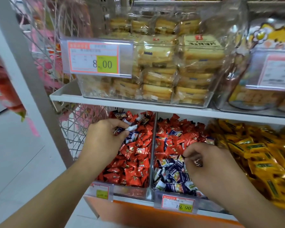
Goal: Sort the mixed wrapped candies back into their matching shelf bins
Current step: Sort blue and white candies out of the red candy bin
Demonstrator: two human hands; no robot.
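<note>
Two hands over the bins: left hand (pixel 104 139) pinches blue candies (pixel 130 128); right hand (pixel 209 165) pinches a candy (pixel 198 162).

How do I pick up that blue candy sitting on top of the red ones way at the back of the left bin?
Pinch the blue candy by its crimped wrapper edge, reaching from above and the front. It lies flat on top of the red candies, nothing covers it, and the shelf above sits close behind, so only the front is open. The left hand is nearest, but already holds a candy.
</note>
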